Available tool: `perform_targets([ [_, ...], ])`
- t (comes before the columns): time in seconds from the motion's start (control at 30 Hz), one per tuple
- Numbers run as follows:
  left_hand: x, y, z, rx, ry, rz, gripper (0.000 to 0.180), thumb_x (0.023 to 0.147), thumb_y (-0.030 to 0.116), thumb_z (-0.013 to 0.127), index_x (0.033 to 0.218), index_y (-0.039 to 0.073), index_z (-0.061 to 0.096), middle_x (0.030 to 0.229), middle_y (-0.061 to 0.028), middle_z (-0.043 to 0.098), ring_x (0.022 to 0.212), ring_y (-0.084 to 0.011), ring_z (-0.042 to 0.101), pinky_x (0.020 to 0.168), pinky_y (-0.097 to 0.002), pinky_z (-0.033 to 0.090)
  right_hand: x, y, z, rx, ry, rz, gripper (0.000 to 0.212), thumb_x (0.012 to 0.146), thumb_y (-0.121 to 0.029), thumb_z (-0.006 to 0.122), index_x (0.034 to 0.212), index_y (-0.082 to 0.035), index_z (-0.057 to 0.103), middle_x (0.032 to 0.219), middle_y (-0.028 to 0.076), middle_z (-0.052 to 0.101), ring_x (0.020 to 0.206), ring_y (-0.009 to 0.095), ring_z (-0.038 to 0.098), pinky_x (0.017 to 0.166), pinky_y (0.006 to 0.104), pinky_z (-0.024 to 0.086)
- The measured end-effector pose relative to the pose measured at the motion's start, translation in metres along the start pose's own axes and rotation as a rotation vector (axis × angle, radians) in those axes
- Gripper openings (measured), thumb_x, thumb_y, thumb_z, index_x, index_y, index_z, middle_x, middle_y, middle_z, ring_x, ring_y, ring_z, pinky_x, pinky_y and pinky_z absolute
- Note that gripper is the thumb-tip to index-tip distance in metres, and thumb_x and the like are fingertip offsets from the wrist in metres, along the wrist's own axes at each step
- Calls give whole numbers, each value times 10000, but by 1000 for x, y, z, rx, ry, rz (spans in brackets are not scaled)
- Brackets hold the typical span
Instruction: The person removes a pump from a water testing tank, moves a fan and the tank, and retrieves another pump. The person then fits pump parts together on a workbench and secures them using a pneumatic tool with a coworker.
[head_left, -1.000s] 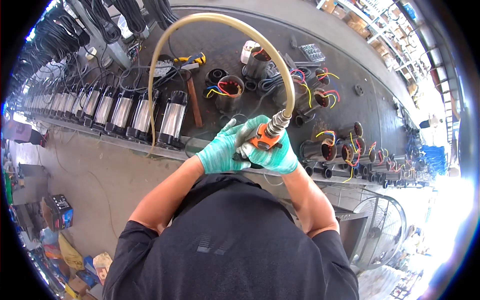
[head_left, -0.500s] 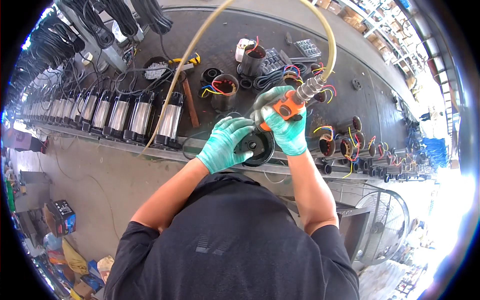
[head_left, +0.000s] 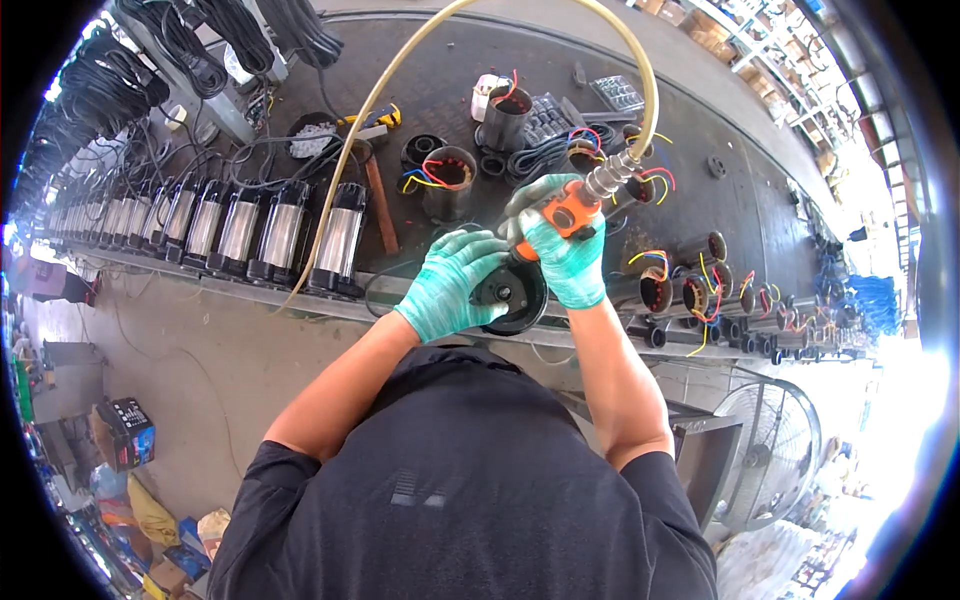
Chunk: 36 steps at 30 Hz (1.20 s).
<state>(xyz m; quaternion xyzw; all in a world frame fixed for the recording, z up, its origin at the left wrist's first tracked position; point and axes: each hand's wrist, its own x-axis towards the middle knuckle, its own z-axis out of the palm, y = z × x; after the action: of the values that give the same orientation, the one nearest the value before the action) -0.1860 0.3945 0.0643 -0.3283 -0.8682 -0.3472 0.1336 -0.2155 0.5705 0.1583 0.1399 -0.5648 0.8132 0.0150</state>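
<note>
1. Black round part (head_left: 512,295): it sits at the near edge of the bench (head_left: 440,80), just in front of the person's chest, under both hands.
2. Left hand (head_left: 452,283), in a green glove, lies on the left side of the part, fingers curled around its rim and gripping it.
3. Right hand (head_left: 562,250), also in a green glove, is closed around an orange air tool (head_left: 572,208), which is tilted, its nose pointing down at the part and its metal fitting pointing up and to the right.
4. Yellow hose (head_left: 400,70) leaves that fitting, arcs high over the bench and comes down on the left to the bench's front edge.
5. Left of the hands, a row of silver motor bodies (head_left: 250,225) stands side by side along the front edge, running off to the far left.
6. Right of the hands, dark housings (head_left: 690,290) with red, yellow and blue wires lie in a line towards the right.
7. Behind the hands stand an open cup (head_left: 448,180) with coloured wires and a hammer (head_left: 375,190) with a wooden handle.
8. Farther back, black cable coils (head_left: 180,40) hang along the far left of the bench.
9. Off the bench, a fan (head_left: 770,460) stands on the floor at lower right.
</note>
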Motion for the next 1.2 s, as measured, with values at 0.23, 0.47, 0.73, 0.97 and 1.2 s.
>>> perform_targets([
  [0.23, 1, -1, 1, 9, 6, 10, 677, 652, 400, 849, 1224, 95, 653, 1298, -93, 611, 1293, -340, 517, 1133, -509, 347, -2, 2, -1, -3, -4, -15, 224, 858, 52, 655, 1062, 1, 577, 930, 102, 684, 777, 135, 674, 695, 278, 573],
  [0.47, 0, -2, 0, 23, -16, 1, 659, 682, 428, 808, 1226, 88, 658, 1298, -105, 604, 1291, -326, 510, 1139, -481, 338, -1, 1, -2, -34, -76, 31, 206, 850, 46, 673, 1042, 4, 614, 926, 73, 679, 784, 111, 653, 700, 262, 551],
  [0.73, 0, -3, 2, -14, 4, -11, 672, 688, 459, 805, 1213, 69, 652, 1285, -145, 601, 1272, -362, 510, 1130, -498, 336, 0, 10, -7, -161, -336, 19, 274, 808, 65, 695, 1051, -8, 589, 944, 99, 680, 833, 148, 654, 747, 310, 555],
  [0.97, 1, -3, 2, -10, 12, -25, 673, 691, 467, 803, 1216, 74, 649, 1283, -154, 604, 1274, -376, 506, 1129, -503, 336, 1, 9, -5, -151, -240, 66, 199, 790, 15, 739, 971, -7, 658, 864, 23, 662, 795, 95, 605, 748, 260, 507],
  [1.2, 6, -2, 0, 17, -12, -24, 641, 685, 449, 806, 1200, 95, 662, 1273, -136, 605, 1268, -362, 515, 1134, -499, 336, 4, -4, 1, -84, -249, 53, 220, 804, 42, 715, 1007, -2, 643, 901, 38, 667, 821, 106, 620, 760, 270, 518],
])
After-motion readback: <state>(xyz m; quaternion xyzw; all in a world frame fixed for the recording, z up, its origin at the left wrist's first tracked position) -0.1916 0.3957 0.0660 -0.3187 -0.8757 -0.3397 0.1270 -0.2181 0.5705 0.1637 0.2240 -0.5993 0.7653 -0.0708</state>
